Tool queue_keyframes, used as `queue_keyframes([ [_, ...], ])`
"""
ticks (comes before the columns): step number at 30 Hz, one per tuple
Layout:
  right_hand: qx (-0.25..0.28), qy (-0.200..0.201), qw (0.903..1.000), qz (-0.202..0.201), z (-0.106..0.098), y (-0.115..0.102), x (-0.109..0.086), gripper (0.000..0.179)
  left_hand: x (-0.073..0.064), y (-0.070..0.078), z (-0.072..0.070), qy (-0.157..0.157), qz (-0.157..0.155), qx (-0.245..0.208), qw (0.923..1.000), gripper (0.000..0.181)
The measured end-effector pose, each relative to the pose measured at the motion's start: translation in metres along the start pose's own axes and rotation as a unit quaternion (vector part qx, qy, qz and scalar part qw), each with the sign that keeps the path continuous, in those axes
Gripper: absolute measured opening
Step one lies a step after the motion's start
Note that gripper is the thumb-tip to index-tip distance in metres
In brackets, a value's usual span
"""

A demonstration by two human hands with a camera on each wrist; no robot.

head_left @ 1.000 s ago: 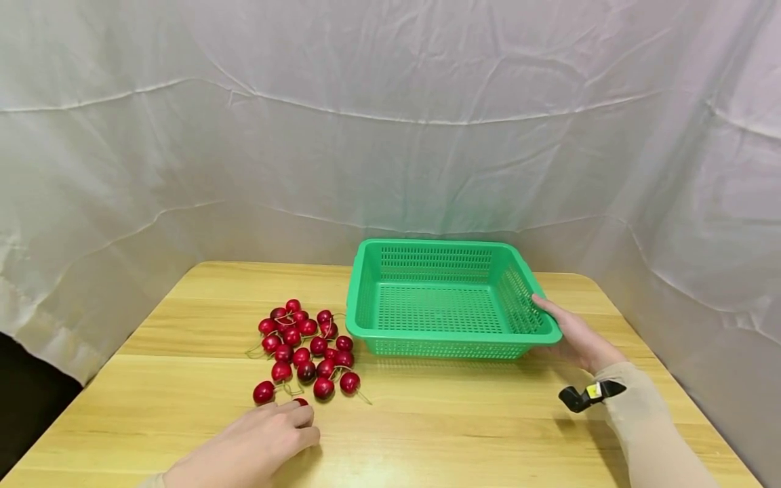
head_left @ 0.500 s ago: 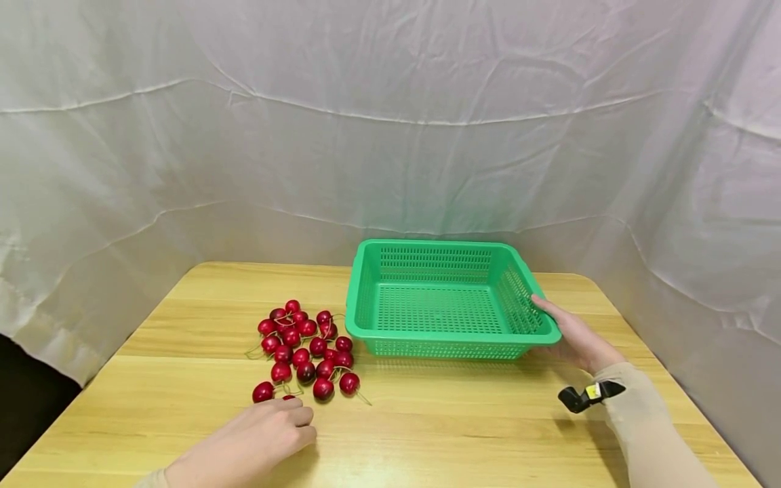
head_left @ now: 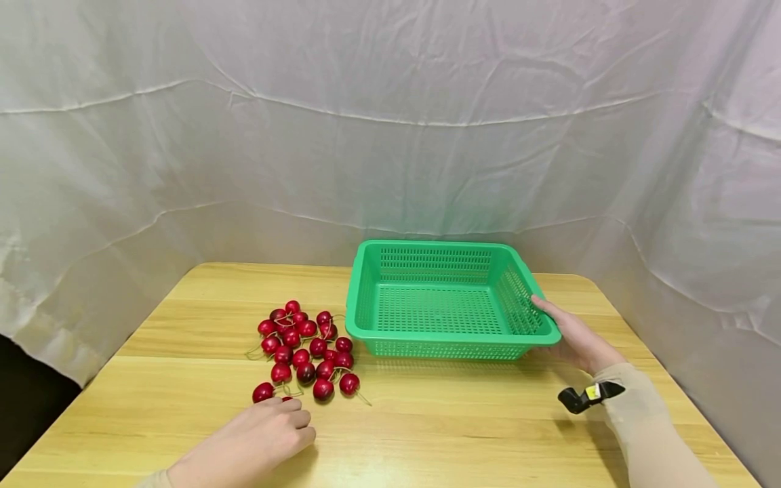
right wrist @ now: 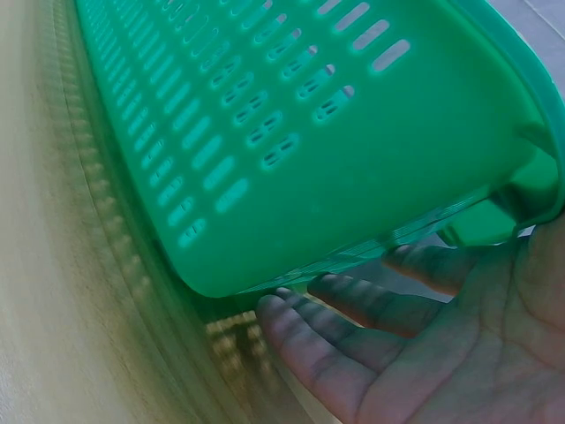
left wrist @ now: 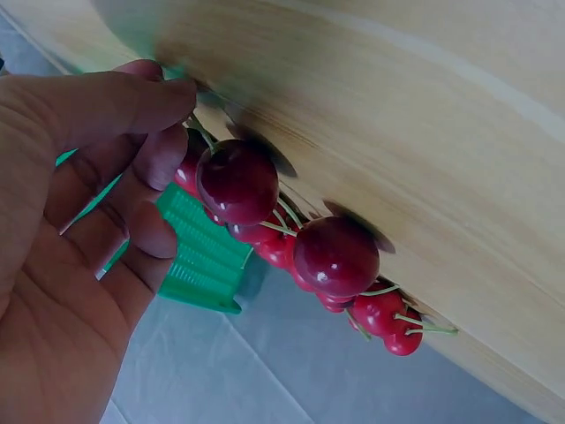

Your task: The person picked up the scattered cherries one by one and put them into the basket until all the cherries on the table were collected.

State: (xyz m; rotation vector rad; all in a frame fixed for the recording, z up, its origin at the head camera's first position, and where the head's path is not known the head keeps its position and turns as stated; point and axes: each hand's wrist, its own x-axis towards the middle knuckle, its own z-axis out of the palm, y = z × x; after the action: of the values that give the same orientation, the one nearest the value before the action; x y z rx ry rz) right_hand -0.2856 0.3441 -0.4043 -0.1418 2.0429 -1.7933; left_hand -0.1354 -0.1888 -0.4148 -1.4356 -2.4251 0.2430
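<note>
My left hand (head_left: 259, 437) is low over the table at the near side of a loose group of dark red cherries. Seen from the left wrist, its thumb and forefinger pinch the green stem of one cherry (left wrist: 237, 181), which sits just beyond the fingertips; another cherry (left wrist: 337, 256) lies a little farther off. On the right, my right hand (head_left: 582, 342) grips a green plastic basket (head_left: 451, 336) by its right end. The thumb is over the rim, and in the right wrist view the fingers (right wrist: 327, 362) are under it, along the slotted outer wall. No cherries lie inside the basket.
The remaining cherries (head_left: 291, 337), many with stems, spread left of the basket, some close to its left wall. The wooden table (head_left: 464, 434) ends at pale hanging cloth (head_left: 390, 169) behind and at both sides. A black wrist camera (head_left: 573, 400) sticks out from the right sleeve.
My left hand has shifted slightly left, and the cherry at its fingertips has moved left with it. The right hand and the basket have stayed in place.
</note>
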Motion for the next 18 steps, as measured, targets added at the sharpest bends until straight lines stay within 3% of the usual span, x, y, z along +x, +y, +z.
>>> queue_keyframes([
  [2,-0.001,0.000,1.0000,-0.001,-0.0002,-0.0001,-0.0001,0.070,-0.0005,-0.0002,0.0004,0.003,-0.004,-0.003,1.0000,0.040],
  [8,-0.004,0.004,1.0000,0.003,-0.0002,-0.0009,-0.0012,0.073,0.0002,-0.0002,0.0000,0.014,-0.004,-0.005,0.9999,0.035],
  [18,-0.004,-0.001,1.0000,0.000,0.0010,0.0005,0.0007,0.076,-0.0003,-0.0023,-0.0079,-0.040,-0.028,-0.025,0.9985,0.049],
])
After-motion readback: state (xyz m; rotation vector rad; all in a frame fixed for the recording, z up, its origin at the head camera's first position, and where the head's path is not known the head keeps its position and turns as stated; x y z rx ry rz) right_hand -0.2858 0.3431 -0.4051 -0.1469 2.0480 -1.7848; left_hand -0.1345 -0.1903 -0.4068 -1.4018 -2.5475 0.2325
